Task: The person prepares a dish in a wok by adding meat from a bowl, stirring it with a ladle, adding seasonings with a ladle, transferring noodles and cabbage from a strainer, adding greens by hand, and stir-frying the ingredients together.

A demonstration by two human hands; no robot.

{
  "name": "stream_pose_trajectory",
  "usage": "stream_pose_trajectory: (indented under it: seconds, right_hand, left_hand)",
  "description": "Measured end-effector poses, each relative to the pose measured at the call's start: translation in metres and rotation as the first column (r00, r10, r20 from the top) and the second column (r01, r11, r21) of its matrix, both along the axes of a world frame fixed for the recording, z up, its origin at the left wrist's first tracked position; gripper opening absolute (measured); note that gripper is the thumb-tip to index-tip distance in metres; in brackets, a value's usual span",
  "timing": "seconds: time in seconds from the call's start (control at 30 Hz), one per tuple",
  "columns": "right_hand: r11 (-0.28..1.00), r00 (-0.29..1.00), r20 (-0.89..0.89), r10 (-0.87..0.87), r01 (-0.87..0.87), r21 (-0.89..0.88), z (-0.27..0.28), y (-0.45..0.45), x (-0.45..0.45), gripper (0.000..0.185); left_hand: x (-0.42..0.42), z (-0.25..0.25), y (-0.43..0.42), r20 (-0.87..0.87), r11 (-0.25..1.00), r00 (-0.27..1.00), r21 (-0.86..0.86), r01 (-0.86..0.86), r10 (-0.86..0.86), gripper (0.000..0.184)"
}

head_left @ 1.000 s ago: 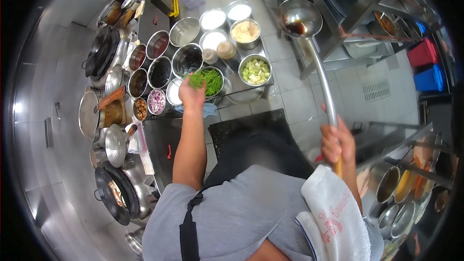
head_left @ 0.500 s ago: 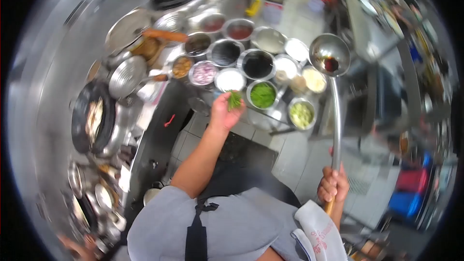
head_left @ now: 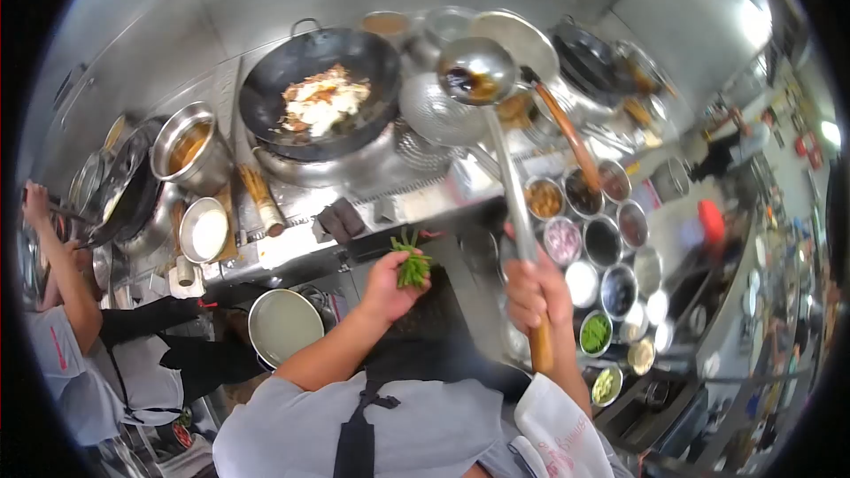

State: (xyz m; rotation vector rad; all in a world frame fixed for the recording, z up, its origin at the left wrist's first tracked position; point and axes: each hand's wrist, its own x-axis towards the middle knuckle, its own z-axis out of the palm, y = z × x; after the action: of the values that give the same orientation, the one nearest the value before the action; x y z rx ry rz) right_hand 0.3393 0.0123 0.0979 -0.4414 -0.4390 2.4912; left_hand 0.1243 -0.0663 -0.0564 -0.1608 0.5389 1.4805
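Observation:
My left hand is closed around a small bunch of cut scallion greens, held in front of the stove edge. My right hand grips a long-handled ladle by its wooden end. Dark brown liquid lies in the ladle's bowl, which hangs over a perforated strainer to the right of the wok. In the black wok, on the burner ahead, lies a heap of pale and browned food. Neither hand touches the wok.
Round seasoning tins stand at right, including one of chopped greens and one of chopped onion. Left of the wok are a metal pot and a white bowl. A co-worker holds another wok at far left. A large pot stands below.
My view has swung left from the seasoning tins to the stove and wok. Both hands have come along, still holding the greens and the ladle, and the ladle is now over the stove.

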Motion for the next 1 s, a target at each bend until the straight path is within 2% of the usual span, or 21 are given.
stream_pose_trajectory:
  seconds: [0.03, 0.1, 0.13, 0.2, 0.23, 0.3, 0.33, 0.43, 0.47, 0.53, 0.6, 0.63, 0.67, 0.7, 0.77, 0.8, 0.83, 0.9, 0.97, 1.0]
  right_hand:
    - [0.998, 0.999, 0.027, 0.047, -0.047, 0.035, 0.0, 0.015, -0.03, 0.051]
    - [0.992, 0.978, 0.19, 0.082, -0.098, 0.074, 0.007, 0.037, -0.089, 0.051]
    - [0.99, 0.976, 0.194, 0.1, -0.117, 0.08, 0.007, 0.046, -0.117, 0.051]
    - [0.929, 0.895, 0.443, 0.051, -0.205, 0.309, 0.003, 0.062, -0.163, 0.054]
    - [0.925, 0.892, 0.448, 0.065, -0.223, 0.309, 0.002, 0.068, -0.178, 0.054]
    - [0.671, 0.701, 0.701, -0.133, -0.457, 0.584, -0.003, 0.079, -0.2, 0.055]
    - [0.566, 0.711, 0.667, -0.221, -0.464, 0.682, -0.018, 0.087, -0.208, 0.057]
    - [0.498, 0.723, 0.641, -0.258, -0.47, 0.729, -0.024, 0.098, -0.213, 0.058]
    - [0.41, 0.705, 0.625, -0.336, -0.488, 0.771, -0.024, 0.1, -0.213, 0.06]
    - [0.383, 0.735, 0.598, -0.318, -0.478, 0.791, -0.024, 0.11, -0.21, 0.06]
    - [0.352, 0.767, 0.569, -0.297, -0.466, 0.812, -0.015, 0.121, -0.204, 0.061]
    - [0.418, 0.737, 0.634, -0.233, -0.513, 0.75, -0.003, 0.124, -0.199, 0.061]
    - [0.472, 0.7, 0.696, -0.161, -0.564, 0.677, 0.002, 0.128, -0.192, 0.061]
    - [0.461, 0.7, 0.701, -0.14, -0.58, 0.671, 0.0, 0.135, -0.185, 0.061]
    - [0.422, 0.759, 0.642, -0.109, -0.549, 0.721, -0.003, 0.155, -0.176, 0.062]
    - [0.418, 0.766, 0.636, -0.095, -0.549, 0.724, 0.0, 0.164, -0.173, 0.062]
    - [0.39, 0.754, 0.649, -0.098, -0.571, 0.722, 0.005, 0.172, -0.168, 0.061]
    - [0.356, 0.744, 0.663, -0.085, -0.598, 0.718, 0.007, 0.191, -0.161, 0.061]
    - [0.488, 0.777, 0.614, 0.138, -0.593, 0.641, 0.005, 0.209, -0.159, 0.061]
    - [0.485, 0.777, 0.61, 0.157, -0.598, 0.638, -0.004, 0.216, -0.162, 0.061]
  left_hand:
    - [-0.023, 0.011, -0.005, -0.062, 0.996, 0.994, -0.018, -0.088, 0.087, 0.022]
    - [-0.068, 0.026, -0.012, -0.107, 0.97, 0.965, 0.016, -0.241, 0.241, 0.022]
    - [-0.09, 0.029, -0.017, -0.088, 0.952, 0.948, 0.04, -0.304, 0.307, 0.021]
    - [-0.124, 0.043, -0.026, -0.109, 0.898, 0.892, 0.068, -0.435, 0.44, 0.02]
    - [-0.137, 0.048, -0.031, -0.132, 0.871, 0.861, 0.068, -0.486, 0.491, 0.02]
    - [-0.158, 0.056, -0.037, -0.177, 0.811, 0.791, 0.104, -0.576, 0.585, 0.02]
    - [-0.167, 0.058, -0.037, -0.175, 0.803, 0.784, 0.1, -0.588, 0.596, 0.02]
    - [-0.192, 0.068, -0.023, -0.256, 0.676, 0.627, 0.218, -0.704, 0.736, 0.02]
    - [-0.203, 0.074, -0.009, -0.289, 0.638, 0.571, 0.275, -0.719, 0.768, 0.02]
    - [-0.224, 0.091, 0.029, -0.398, 0.618, 0.49, 0.318, -0.719, 0.776, 0.022]
    - [-0.235, 0.119, 0.084, -0.644, 0.615, 0.329, 0.284, -0.736, 0.691, 0.032]
    - [-0.26, 0.099, 0.109, -0.791, 0.677, 0.269, 0.232, -0.698, 0.549, 0.058]
    - [-0.261, 0.11, 0.127, -0.905, 0.725, 0.285, 0.035, -0.687, 0.314, 0.081]
    - [-0.258, 0.112, 0.13, -0.906, 0.708, 0.282, 0.027, -0.705, 0.316, 0.081]
    - [-0.257, 0.122, 0.136, -0.997, 0.677, 0.019, 0.034, -0.735, 0.071, 0.093]
    - [-0.255, 0.116, 0.135, -0.991, 0.607, -0.074, 0.126, -0.784, 0.111, 0.076]
    - [-0.248, 0.111, 0.129, -0.991, 0.599, -0.081, 0.127, -0.791, 0.103, 0.076]
    - [-0.229, 0.097, 0.107, -0.951, 0.594, -0.196, 0.304, -0.745, 0.239, 0.053]
    - [-0.205, 0.077, 0.078, -0.98, 0.586, -0.175, 0.194, -0.786, 0.091, 0.037]
    - [-0.195, 0.065, 0.065, -0.987, 0.588, -0.149, 0.09, -0.804, -0.052, 0.038]
